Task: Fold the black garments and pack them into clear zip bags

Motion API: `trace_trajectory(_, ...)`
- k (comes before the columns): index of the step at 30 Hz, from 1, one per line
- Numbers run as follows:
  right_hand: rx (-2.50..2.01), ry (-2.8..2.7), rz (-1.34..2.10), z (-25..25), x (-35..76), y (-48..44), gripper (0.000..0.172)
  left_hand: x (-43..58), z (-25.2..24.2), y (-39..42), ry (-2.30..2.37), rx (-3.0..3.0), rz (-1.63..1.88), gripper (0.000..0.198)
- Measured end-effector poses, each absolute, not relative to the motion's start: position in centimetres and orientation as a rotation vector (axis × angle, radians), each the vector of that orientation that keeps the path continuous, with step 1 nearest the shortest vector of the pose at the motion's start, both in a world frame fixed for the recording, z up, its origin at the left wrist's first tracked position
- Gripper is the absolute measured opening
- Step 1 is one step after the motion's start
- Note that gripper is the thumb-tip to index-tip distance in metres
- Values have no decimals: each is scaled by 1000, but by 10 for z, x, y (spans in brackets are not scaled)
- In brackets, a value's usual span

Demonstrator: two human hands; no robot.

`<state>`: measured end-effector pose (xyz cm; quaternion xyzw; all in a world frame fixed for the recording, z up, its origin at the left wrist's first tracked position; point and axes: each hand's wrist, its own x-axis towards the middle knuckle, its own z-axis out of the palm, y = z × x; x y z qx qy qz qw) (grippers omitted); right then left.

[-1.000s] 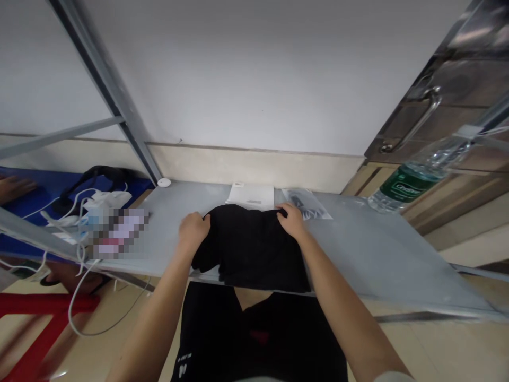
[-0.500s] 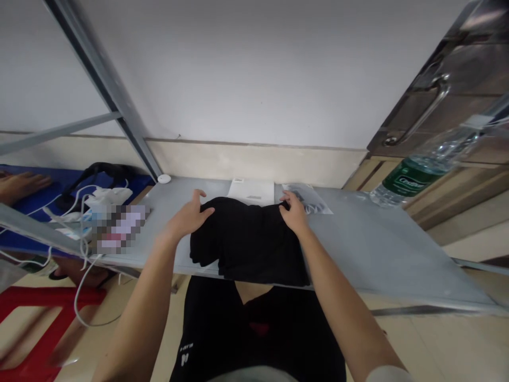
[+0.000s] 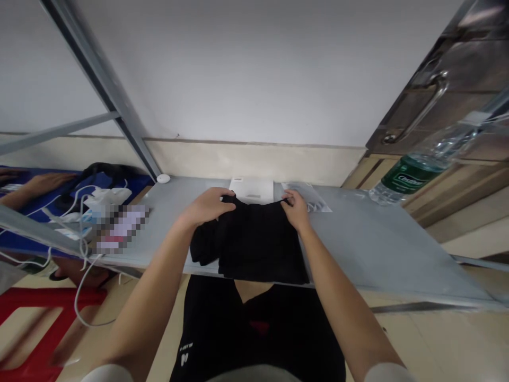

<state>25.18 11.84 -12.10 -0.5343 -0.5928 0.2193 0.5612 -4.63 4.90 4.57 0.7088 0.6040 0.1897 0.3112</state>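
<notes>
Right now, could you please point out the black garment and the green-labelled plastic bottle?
Black garment [image 3: 258, 244], head view: middle of the cloth.
Green-labelled plastic bottle [image 3: 411, 175], head view: on the label.

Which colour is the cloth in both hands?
The cloth is black, seen in the head view.

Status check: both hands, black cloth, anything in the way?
Left hand, right hand pinching black cloth at far edge. Cloth on grey table. White flat object just behind; clear bag beyond right hand.
</notes>
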Motion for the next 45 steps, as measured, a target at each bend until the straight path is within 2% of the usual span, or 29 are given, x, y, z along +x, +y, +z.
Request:
trace_trajectory(4,-1240,-1394,550,-121,252,117,40,-8,36,47,1469,1782,417,55)
trace_trajectory(7,-1231,-1399,539,-120,251,116,38,8,25,46,1200,1637,350,57)
trace_trajectory(10,-1236,-1409,516,-119,250,116,35,7,17,54,892,1566,315,45)
trace_trajectory(12,-1244,-1396,520,-118,250,117,33,-1,10,66,961,1657,450,33)
trace_trajectory(14,-1253,-1378,538,-118,249,117,31,-11,1,83,1333,1798,704,26)
trace_trajectory(16,-1260,-1363,557,-118,249,118,31,-20,-9,97,1714,1847,778,28)
trace_trajectory(18,-1266,-1348,580,-118,249,118,32,-24,-16,106,1881,1823,670,35)
trace_trajectory(22,-1250,-1315,606,-117,249,118,30,-19,-19,112,1730,1693,507,36)
trace_trajectory(26,-1214,-1264,641,-114,249,118,31,-12,-13,113,1600,1535,533,12)
trace_trajectory(28,-1205,-1234,664,-113,248,117,32,-13,-10,114,1540,1489,607,7)
trace_trajectory(37,-1121,-1144,745,-82,250,124,24,-30,1,122,1359,1514,1081,9)
trace_trajectory(41,-1085,-1233,736,-59,250,92,19,-43,10,95,1307,1664,1091,10)
trace_trajectory(45,-1100,-1371,730,-50,247,21,10,-63,6,41,1246,1928,1039,10)
